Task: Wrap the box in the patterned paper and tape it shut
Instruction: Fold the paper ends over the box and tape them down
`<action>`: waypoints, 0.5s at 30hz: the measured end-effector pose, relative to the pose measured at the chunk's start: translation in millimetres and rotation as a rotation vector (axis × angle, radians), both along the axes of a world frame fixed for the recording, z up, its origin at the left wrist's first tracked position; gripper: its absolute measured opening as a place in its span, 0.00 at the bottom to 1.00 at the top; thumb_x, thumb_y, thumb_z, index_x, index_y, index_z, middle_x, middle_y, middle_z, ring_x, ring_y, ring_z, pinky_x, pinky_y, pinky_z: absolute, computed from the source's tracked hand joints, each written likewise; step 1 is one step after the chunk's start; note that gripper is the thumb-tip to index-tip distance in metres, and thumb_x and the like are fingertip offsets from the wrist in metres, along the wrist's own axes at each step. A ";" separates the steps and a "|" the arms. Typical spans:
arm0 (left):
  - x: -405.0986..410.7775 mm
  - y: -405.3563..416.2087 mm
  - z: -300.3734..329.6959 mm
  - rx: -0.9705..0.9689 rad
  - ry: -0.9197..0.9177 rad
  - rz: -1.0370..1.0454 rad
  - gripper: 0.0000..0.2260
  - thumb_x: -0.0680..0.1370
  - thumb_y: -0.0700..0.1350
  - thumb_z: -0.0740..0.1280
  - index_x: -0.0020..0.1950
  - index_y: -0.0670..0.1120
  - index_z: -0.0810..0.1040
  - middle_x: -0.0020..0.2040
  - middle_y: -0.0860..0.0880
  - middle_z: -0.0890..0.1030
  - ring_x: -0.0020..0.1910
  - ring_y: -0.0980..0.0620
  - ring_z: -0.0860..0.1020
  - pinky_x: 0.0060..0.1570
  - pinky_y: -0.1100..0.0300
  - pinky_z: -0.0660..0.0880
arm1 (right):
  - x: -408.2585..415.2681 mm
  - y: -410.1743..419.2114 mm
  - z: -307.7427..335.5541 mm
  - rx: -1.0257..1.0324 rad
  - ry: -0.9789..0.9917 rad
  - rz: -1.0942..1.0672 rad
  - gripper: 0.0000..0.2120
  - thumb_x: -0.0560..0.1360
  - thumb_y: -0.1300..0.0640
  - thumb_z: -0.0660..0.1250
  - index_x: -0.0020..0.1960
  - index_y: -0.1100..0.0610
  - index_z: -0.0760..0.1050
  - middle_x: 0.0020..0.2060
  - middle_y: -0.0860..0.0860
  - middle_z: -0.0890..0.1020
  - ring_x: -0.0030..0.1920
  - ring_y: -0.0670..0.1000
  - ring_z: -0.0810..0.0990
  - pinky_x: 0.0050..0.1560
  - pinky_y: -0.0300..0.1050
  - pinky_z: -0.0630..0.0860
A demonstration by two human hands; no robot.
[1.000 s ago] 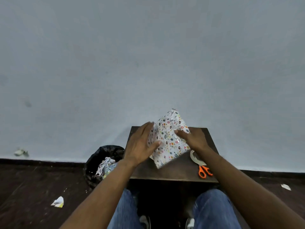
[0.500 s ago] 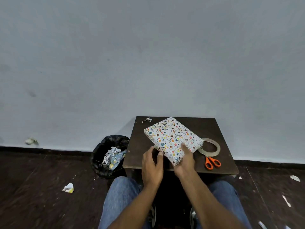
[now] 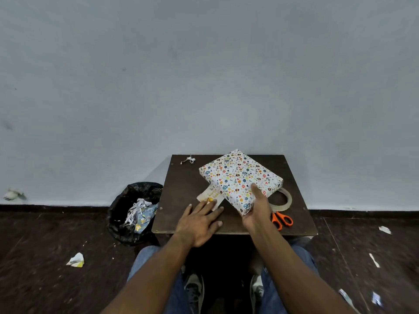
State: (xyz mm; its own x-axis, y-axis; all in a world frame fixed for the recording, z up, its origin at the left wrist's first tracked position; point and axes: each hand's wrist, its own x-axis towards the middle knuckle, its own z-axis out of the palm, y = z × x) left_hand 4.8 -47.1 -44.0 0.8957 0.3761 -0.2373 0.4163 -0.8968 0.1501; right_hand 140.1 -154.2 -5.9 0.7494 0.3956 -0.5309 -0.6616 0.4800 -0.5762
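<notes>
A flat box wrapped in white paper with small coloured dots [image 3: 240,175] is tipped up over the small dark table [image 3: 186,184], its near corner raised. My right hand [image 3: 257,207] grips that near corner, thumb on top and fingers underneath. My left hand [image 3: 200,219] lies flat on the table with straight fingers, fingertips touching a small beige card with gold writing [image 3: 209,196] that shows from under the box. A roll of clear tape [image 3: 283,200] lies partly under the box's right side.
Orange-handled scissors [image 3: 281,219] lie near the table's front right edge. A paper scrap [image 3: 189,159] sits at the back left of the table. A black bin with paper waste [image 3: 133,211] stands left of the table. Scraps lie on the dark floor.
The box went from upright to flat, then its near corner was lifted by my right hand. My left hand left the box and moved onto the table by the uncovered card.
</notes>
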 end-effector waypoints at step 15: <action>5.6 87.1 0.6 -0.282 -0.156 0.255 0.21 0.85 0.50 0.54 0.79 0.53 0.60 0.80 0.53 0.54 0.79 0.53 0.48 0.76 0.46 0.44 | -19.4 12.6 -21.9 -0.039 0.101 -0.081 0.19 0.73 0.63 0.74 0.62 0.59 0.77 0.53 0.58 0.84 0.51 0.58 0.85 0.51 0.59 0.82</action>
State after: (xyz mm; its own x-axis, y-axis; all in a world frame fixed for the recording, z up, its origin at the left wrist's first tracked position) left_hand 10.4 40.0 -43.4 0.8157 0.5304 -0.2310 0.5725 -0.6827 0.4541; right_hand 120.7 -141.6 -27.8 0.7197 0.3138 -0.6193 -0.6775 0.5123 -0.5277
